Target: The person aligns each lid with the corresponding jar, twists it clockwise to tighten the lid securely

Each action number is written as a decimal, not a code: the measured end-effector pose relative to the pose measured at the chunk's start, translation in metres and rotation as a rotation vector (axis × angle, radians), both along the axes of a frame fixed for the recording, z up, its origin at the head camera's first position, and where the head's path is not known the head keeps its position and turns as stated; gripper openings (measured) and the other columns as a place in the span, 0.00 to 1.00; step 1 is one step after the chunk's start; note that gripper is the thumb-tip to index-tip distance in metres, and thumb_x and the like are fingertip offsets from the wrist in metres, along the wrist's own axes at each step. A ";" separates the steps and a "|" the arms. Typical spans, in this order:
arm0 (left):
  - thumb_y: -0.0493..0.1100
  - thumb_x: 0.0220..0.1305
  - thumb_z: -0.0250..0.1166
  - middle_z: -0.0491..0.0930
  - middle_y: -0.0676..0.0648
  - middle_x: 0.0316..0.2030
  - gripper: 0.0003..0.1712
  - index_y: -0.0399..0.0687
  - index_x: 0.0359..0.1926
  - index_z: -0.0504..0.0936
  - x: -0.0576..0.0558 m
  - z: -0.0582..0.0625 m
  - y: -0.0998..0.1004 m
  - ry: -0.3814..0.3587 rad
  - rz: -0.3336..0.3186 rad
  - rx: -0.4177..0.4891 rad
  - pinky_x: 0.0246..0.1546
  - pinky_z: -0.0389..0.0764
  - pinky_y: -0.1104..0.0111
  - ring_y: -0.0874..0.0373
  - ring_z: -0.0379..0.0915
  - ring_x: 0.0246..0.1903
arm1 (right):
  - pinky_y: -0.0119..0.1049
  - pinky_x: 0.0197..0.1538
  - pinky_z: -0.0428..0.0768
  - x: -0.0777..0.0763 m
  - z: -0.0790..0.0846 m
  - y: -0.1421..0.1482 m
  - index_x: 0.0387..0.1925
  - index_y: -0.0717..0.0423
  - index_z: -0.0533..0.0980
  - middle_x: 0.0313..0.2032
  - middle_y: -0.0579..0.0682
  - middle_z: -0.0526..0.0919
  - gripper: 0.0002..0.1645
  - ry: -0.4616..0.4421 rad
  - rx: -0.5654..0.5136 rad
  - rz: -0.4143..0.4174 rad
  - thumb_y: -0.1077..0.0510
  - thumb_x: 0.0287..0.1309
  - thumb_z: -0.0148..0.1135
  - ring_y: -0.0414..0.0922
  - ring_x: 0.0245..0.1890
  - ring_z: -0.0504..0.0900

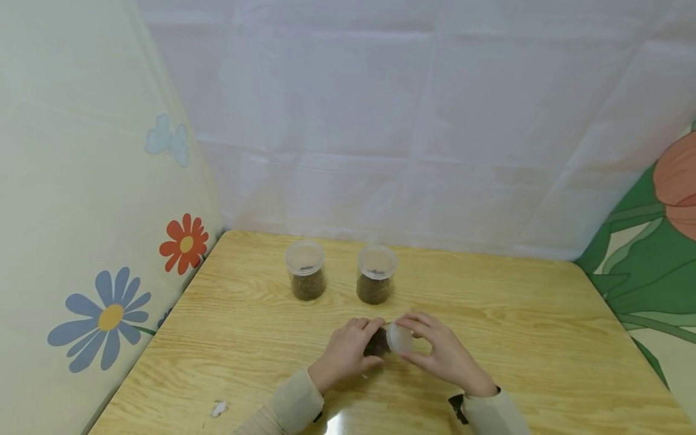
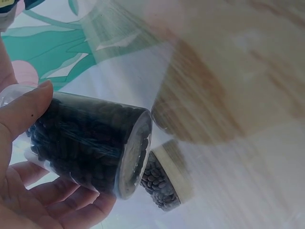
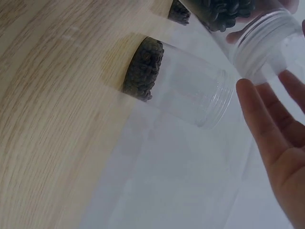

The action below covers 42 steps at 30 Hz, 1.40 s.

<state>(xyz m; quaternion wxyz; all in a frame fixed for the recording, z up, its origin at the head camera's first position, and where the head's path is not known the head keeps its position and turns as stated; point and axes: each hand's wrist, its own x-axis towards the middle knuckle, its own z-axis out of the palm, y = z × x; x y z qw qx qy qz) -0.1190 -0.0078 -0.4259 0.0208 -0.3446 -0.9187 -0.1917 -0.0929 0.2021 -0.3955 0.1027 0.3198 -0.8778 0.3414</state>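
My left hand (image 1: 345, 353) grips a clear plastic jar (image 1: 377, 343) part filled with dark beans, tilted over the table with its lid end towards the right. In the left wrist view the thumb lies over the wall of this jar (image 2: 88, 140) and the fingers curl beneath it. My right hand (image 1: 446, 356) holds the clear screw lid (image 1: 400, 338) between thumb and fingers. In the right wrist view fingertips are right at the ridged rim of the lid (image 3: 267, 43), and the beans lie away from that end.
Two similar jars, a left one (image 1: 306, 272) and a right one (image 1: 375, 275), stand upright behind my hands, each with dark beans at the bottom. A white scuff (image 1: 220, 409) marks the wooden table (image 1: 544, 338) at front left. White sheeting (image 1: 380, 121) hangs at the back.
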 end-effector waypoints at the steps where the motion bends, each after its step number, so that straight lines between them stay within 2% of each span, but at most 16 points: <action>1: 0.54 0.47 0.71 0.77 0.48 0.44 0.38 0.49 0.58 0.69 0.000 0.000 0.000 0.000 -0.001 0.000 0.35 0.77 0.66 0.56 0.73 0.42 | 0.34 0.35 0.79 0.000 0.000 -0.001 0.49 0.62 0.74 0.46 0.52 0.76 0.28 -0.011 -0.011 -0.003 0.60 0.42 0.71 0.47 0.41 0.77; 4: 0.54 0.47 0.71 0.77 0.48 0.44 0.38 0.49 0.58 0.69 0.000 0.000 0.000 0.001 -0.002 -0.003 0.35 0.77 0.66 0.56 0.73 0.42 | 0.32 0.33 0.80 0.000 0.000 -0.002 0.49 0.62 0.75 0.44 0.52 0.76 0.26 -0.028 -0.027 -0.019 0.59 0.46 0.69 0.45 0.38 0.78; 8: 0.54 0.47 0.71 0.77 0.48 0.44 0.38 0.49 0.58 0.69 0.000 -0.001 0.000 0.001 -0.002 -0.002 0.35 0.78 0.66 0.56 0.73 0.42 | 0.32 0.34 0.79 0.001 0.000 -0.003 0.49 0.60 0.75 0.45 0.52 0.76 0.27 -0.032 0.003 -0.051 0.56 0.46 0.69 0.45 0.38 0.78; 14: 0.54 0.47 0.70 0.77 0.48 0.45 0.38 0.47 0.58 0.69 0.000 0.000 0.000 0.006 -0.006 -0.004 0.35 0.78 0.66 0.56 0.73 0.43 | 0.44 0.43 0.78 0.004 0.003 0.001 0.53 0.57 0.73 0.52 0.53 0.73 0.35 -0.001 0.085 -0.068 0.56 0.39 0.73 0.51 0.49 0.74; 19: 0.54 0.47 0.70 0.77 0.48 0.45 0.38 0.48 0.58 0.69 0.000 0.000 0.000 -0.001 -0.004 -0.008 0.36 0.77 0.67 0.56 0.73 0.43 | 0.44 0.43 0.77 0.004 0.004 0.004 0.54 0.55 0.73 0.52 0.51 0.73 0.38 0.052 0.084 -0.033 0.59 0.34 0.75 0.49 0.50 0.73; 27: 0.54 0.47 0.70 0.77 0.48 0.45 0.38 0.48 0.58 0.69 0.000 0.000 0.000 -0.002 -0.002 -0.002 0.35 0.78 0.67 0.56 0.73 0.43 | 0.44 0.43 0.78 0.002 0.002 0.003 0.49 0.58 0.76 0.48 0.53 0.76 0.33 0.076 0.054 -0.003 0.63 0.34 0.75 0.50 0.48 0.75; 38: 0.54 0.47 0.70 0.77 0.48 0.45 0.38 0.48 0.58 0.69 -0.001 0.000 0.000 -0.017 -0.004 0.009 0.36 0.78 0.66 0.55 0.73 0.43 | 0.45 0.43 0.78 0.001 0.001 -0.001 0.47 0.60 0.77 0.45 0.52 0.78 0.28 0.040 0.060 -0.079 0.58 0.39 0.73 0.50 0.45 0.77; 42: 0.54 0.47 0.71 0.77 0.48 0.45 0.38 0.48 0.58 0.69 -0.001 0.000 -0.001 -0.026 -0.003 0.016 0.35 0.78 0.66 0.55 0.73 0.43 | 0.46 0.43 0.77 0.000 0.001 -0.001 0.48 0.60 0.76 0.47 0.53 0.77 0.29 0.052 0.060 -0.076 0.58 0.39 0.73 0.51 0.46 0.76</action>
